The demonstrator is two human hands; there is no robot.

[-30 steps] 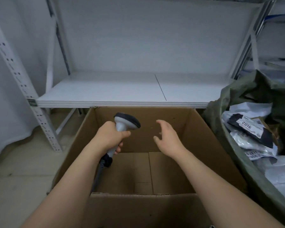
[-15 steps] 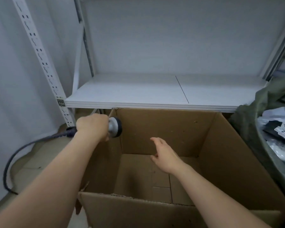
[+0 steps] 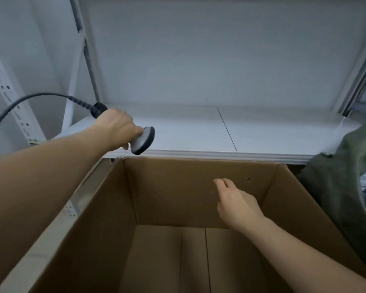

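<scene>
My left hand point(image 3: 116, 127) grips a grey barcode scanner point(image 3: 143, 140) by its handle, with the black-rimmed head pointing right and down. It is held over the front left part of the white shelf board point(image 3: 262, 134). The scanner's black cable point(image 3: 30, 100) arcs away to the left edge of the view. My right hand point(image 3: 235, 201) hovers with relaxed fingers inside the open cardboard box point(image 3: 178, 187), near its back wall, and holds nothing.
The box stands below the shelf, and its visible bottom holds nothing. A green sack point(image 3: 347, 187) with parcels stands at the right. White perforated shelf uprights point(image 3: 6, 94) rise at the left, by the white wall.
My left hand has lifted the scanner from over the box's left side up to the shelf's front edge. The view has tilted up and shifted left. My right hand stays open in the box.
</scene>
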